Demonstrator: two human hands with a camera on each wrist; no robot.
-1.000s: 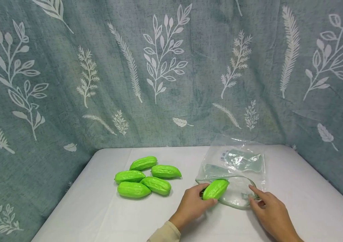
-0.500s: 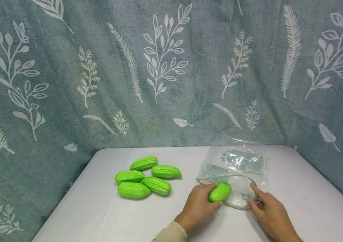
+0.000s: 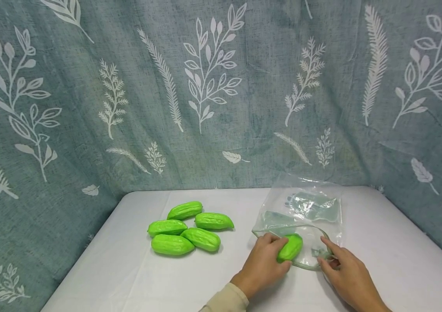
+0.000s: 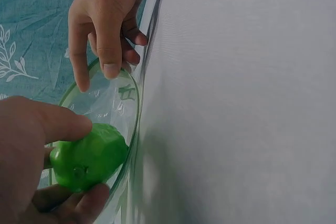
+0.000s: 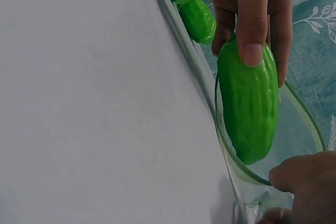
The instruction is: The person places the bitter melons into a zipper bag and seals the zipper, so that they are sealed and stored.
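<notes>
A bright green, ridged bitter melon (image 3: 293, 247) is gripped at its near end by my left hand (image 3: 261, 262), thumb on one side and fingers on the other. Its far end points into the mouth of a clear plastic bag (image 3: 279, 197) with a pale green rim. In the right wrist view the melon (image 5: 249, 103) lies lengthwise across that oval opening. My right hand (image 3: 347, 273) holds the bag's rim at the right side, index finger and thumb spread along it. The left wrist view shows the melon's stem end (image 4: 79, 171) between the left thumb and fingers.
Several more green bitter melons (image 3: 202, 239) lie in a loose cluster on the white-covered table (image 3: 158, 286), left of the bag. A blue-green curtain (image 3: 244, 99) with white leaf prints hangs right behind and beside the table.
My left hand has moved right with the bitter melon, carrying it from the left side of the bag's rim into the opening. My right hand stays at the rim, almost still.
</notes>
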